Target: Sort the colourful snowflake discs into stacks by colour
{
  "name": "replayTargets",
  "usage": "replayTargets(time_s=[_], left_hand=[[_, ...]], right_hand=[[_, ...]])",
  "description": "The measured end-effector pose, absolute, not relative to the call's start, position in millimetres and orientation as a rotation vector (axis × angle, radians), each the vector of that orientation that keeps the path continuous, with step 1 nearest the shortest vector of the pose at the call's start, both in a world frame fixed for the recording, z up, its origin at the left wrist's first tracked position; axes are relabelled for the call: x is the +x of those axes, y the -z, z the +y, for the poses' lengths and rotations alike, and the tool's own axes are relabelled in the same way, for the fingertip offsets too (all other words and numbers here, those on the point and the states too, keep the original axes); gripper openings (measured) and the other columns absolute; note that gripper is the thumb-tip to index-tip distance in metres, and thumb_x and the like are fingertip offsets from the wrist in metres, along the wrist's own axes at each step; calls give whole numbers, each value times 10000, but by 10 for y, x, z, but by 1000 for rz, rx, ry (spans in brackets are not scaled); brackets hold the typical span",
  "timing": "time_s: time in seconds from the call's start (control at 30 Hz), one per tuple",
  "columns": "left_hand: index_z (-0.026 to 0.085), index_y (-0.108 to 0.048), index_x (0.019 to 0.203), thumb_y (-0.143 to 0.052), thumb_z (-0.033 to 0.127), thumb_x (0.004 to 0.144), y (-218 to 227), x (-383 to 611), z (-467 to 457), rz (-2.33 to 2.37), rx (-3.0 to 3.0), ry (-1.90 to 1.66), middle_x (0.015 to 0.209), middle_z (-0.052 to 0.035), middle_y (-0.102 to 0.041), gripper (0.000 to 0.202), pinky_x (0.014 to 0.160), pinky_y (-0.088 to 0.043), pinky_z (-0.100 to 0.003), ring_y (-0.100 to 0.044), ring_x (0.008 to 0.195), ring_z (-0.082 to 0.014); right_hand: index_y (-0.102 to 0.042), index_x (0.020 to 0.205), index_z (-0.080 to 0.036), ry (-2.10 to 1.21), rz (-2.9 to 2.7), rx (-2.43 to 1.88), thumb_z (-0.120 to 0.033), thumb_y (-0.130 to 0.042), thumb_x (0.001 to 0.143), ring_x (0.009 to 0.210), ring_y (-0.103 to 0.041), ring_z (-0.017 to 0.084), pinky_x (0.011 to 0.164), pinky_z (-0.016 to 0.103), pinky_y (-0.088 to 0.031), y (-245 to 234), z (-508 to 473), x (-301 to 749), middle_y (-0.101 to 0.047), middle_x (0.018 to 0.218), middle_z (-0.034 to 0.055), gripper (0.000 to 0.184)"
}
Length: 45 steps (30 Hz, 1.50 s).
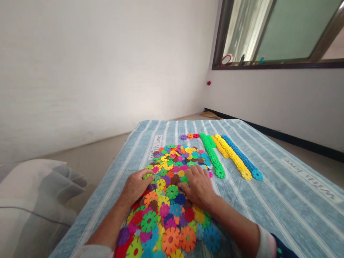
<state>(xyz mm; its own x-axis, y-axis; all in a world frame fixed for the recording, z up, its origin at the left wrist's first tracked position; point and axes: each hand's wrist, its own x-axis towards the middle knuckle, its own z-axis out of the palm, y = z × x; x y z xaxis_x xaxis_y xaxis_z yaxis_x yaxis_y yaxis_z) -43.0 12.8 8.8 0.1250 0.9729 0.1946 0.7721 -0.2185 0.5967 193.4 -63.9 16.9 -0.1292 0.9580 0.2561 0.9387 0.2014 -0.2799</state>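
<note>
A heap of flat, many-coloured plastic snowflake discs point(172, 193) lies on a blue striped sheet point(282, 200). My left hand point(136, 186) rests on the heap's left side, fingers curled down onto the discs. My right hand point(198, 186) lies palm down on the heap's right side, its fingers bent and pressing among the pieces. Whether either hand pinches a disc is hidden. Beyond the heap lie sorted rows: a green row point(213, 156), a yellow row point(233, 157) and a blue row point(243, 157).
Three single discs, purple, orange and red point(189, 136), lie at the far end. A grey pillow point(34, 200) sits at the left. White walls stand behind and to the right, with a window point(279, 32) at upper right.
</note>
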Motion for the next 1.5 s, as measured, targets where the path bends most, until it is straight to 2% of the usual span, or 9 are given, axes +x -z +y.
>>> replayTargets(time_s=[0.13,0.33,0.47,0.6,0.73,0.93,1.17,1.3,1.5], left_hand=[[233,-732,840,-518,463,684,-95,-421,121,1695,2055,-791,882,-16,-758,350,790,-512,-294,-692,853,-237],[225,-728,857,-518,485,686,-87,-422,128,1679,2068,-784,911,-25,-757,376,823,-502,-303,-686,883,-244],[225,-728,855,-517,490,683,-78,-429,134,1669,2068,-794,931,-28,-755,380,838,-496,-307,-681,909,-247],[218,-729,868,-516,485,686,-72,-429,131,1675,2054,-785,923,-32,-754,387,834,-496,-311,-681,893,-246],[229,-731,861,-523,473,688,-71,-428,119,1685,2051,-785,890,-23,-755,364,803,-501,-307,-683,856,-239],[215,-730,876,-505,458,710,-76,-430,94,1675,2027,-748,872,-18,-752,371,805,-496,-302,-681,829,-225],[214,-734,896,-514,432,710,-68,-447,66,1688,2005,-757,857,-17,-748,362,790,-494,-304,-675,797,-214],[214,-731,880,-518,420,720,-72,-449,53,1658,2006,-786,842,-15,-746,336,775,-497,-303,-676,787,-213],[210,-728,911,-514,418,736,-69,-449,57,1673,2011,-765,848,-25,-746,346,759,-495,-307,-679,809,-226]], right_hand=[[-629,1027,-201,-97,-2095,-1852,-495,-505,909,1076,-485,312,906,468,-381,-104,-566,1968,-596,1085,128,340],[-613,1010,-198,-255,-2280,-1461,-416,-557,906,1061,-525,252,942,412,-398,-147,-736,1773,-594,1113,85,249],[-602,939,-181,-326,-2300,-1225,-338,-568,907,1004,-561,205,884,316,-443,-188,-813,1760,-608,1063,73,163],[-604,919,-194,-286,-2296,-1100,-299,-544,917,988,-576,188,867,286,-453,-145,-777,1814,-622,1035,65,121],[-626,954,-196,-185,-2215,-1264,-260,-501,935,1013,-575,188,901,285,-435,-85,-502,1961,-632,1035,73,142],[-639,1006,-195,-90,-2151,-1712,-305,-532,917,1065,-552,216,909,298,-402,-174,187,2214,-633,1066,90,178],[-630,1079,-206,-129,-2196,-1779,-442,-522,910,1038,-556,254,888,377,-393,-204,534,2067,-631,1067,103,310],[-638,1093,-256,-159,-2333,-1655,-421,-560,886,1084,-533,247,887,366,-402,-190,302,1919,-616,1116,70,276],[-695,880,-217,-166,-2424,-1562,-359,-536,900,891,-600,226,784,339,-443,-295,41,1802,-651,927,75,214]])
